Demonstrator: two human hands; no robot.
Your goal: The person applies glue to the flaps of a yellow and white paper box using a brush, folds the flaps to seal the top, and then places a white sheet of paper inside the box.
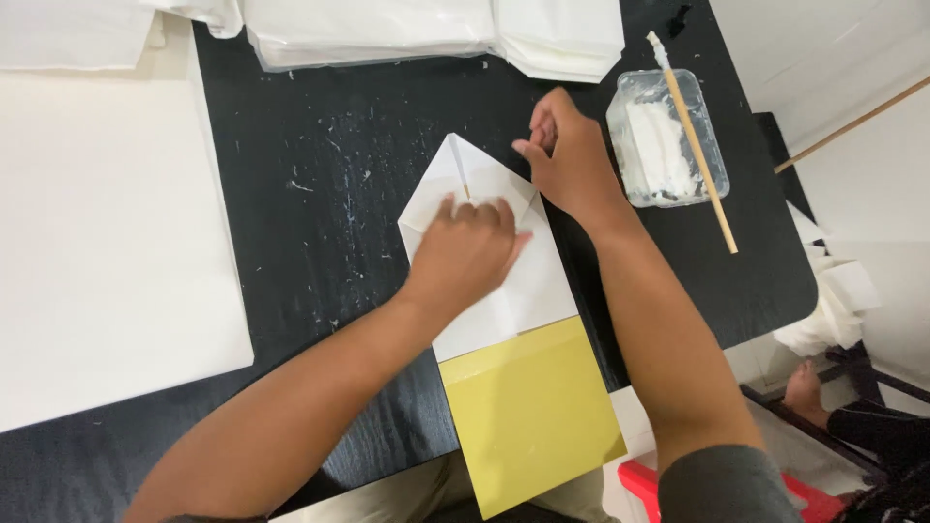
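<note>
A white folded paper piece (528,291) with a pointed top lies on the black table (320,165), over a yellow sheet (528,412) that sticks out toward me. My left hand (465,247) presses flat on the white paper near its folded flaps. My right hand (567,155) rests at the paper's upper right edge, its fingers curled against the fold. Neither hand grips a tool.
A clear plastic tub of white paste (668,140) with a wooden stick (693,136) across it stands to the right. Stacks of white paper (426,29) lie at the back, a large white sheet (107,242) at the left. Another person's foot (804,387) shows at the lower right.
</note>
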